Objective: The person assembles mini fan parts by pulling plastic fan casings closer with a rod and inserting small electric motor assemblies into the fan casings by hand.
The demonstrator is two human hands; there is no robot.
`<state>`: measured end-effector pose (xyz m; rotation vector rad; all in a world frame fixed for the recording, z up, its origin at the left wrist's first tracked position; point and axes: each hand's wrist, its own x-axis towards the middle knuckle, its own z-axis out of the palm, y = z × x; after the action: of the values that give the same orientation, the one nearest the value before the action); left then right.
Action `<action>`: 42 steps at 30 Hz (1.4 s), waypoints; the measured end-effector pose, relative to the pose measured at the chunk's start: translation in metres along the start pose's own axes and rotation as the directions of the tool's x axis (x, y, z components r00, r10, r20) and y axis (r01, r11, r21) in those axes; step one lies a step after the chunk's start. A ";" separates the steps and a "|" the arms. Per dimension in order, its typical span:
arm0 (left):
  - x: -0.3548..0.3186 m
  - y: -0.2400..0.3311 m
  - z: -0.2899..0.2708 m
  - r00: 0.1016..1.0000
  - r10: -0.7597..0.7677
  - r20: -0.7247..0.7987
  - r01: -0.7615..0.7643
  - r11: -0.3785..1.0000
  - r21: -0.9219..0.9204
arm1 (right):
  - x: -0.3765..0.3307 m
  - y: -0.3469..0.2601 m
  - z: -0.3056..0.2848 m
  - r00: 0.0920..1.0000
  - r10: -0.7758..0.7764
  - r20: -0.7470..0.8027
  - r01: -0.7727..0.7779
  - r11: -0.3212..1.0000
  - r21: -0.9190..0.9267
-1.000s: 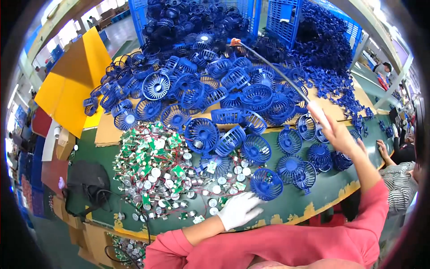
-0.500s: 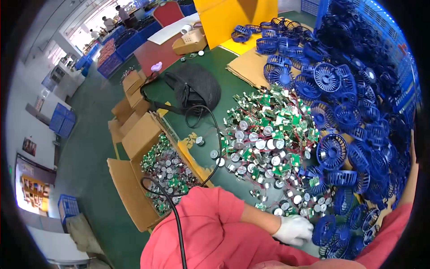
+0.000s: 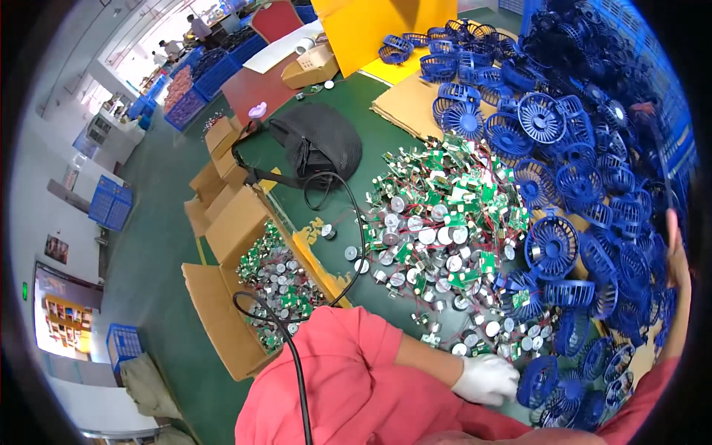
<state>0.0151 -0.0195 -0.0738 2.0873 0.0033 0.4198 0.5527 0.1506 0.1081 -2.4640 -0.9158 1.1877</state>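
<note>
My left hand (image 3: 486, 380), in a white glove, is low over the table beside a blue fan housing (image 3: 538, 381). Its fingers are curled together, and whatever they may hold is hidden. At the far right edge my bare right hand (image 3: 676, 259) reaches up alongside the heaped blue fan housings (image 3: 578, 185), one finger stretched out and the rest partly out of sight. I see nothing held in it. Left of the housings spreads a pile of green circuit boards (image 3: 475, 193) wired to small silver motors (image 3: 426, 236).
An open cardboard box (image 3: 211, 311) holds more boards and motors on the left. A black cable (image 3: 297, 371) loops from me past a black mesh bag (image 3: 326, 141). A blue crate (image 3: 653, 59) stands far right, a yellow panel (image 3: 378, 33) at the back. Distant people (image 3: 199, 28) are by crates.
My right hand has come further into view at the right edge, reaching up. The left hand has hardly moved. The whole view has shifted slightly.
</note>
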 end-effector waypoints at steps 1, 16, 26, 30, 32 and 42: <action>0.003 0.003 -0.004 1.000 0.001 0.027 -0.001 1.000 -0.013 | -0.023 0.001 0.028 0.996 -0.073 -0.046 0.069 0.994 -0.089; -0.001 0.008 -0.022 0.993 -0.050 0.106 0.040 0.995 0.097 | -0.182 0.030 0.127 0.516 -0.506 -0.691 0.343 0.861 -0.375; -0.005 0.006 -0.022 0.994 -0.034 0.102 0.037 0.999 -0.030 | 0.032 -0.065 0.056 0.647 -0.319 -0.693 0.279 0.944 -0.174; -0.004 0.003 -0.025 0.964 -0.148 0.223 0.155 0.988 -0.017 | 0.072 -0.062 0.070 0.683 -0.225 -0.695 0.261 0.964 -0.056; -0.004 0.004 -0.027 0.958 -0.151 0.244 0.160 0.987 -0.018 | 0.065 -0.056 0.063 0.808 -0.139 -0.572 0.132 0.990 -0.055; 0.001 0.011 -0.031 0.976 -0.144 0.163 0.139 0.989 0.043 | -0.129 0.063 0.125 0.792 -0.387 -0.472 -0.008 0.767 -0.641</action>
<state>0.0051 0.0010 -0.0499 2.1319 0.0605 0.1594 0.4227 0.0147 0.0774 -2.8204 -1.4765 -0.0332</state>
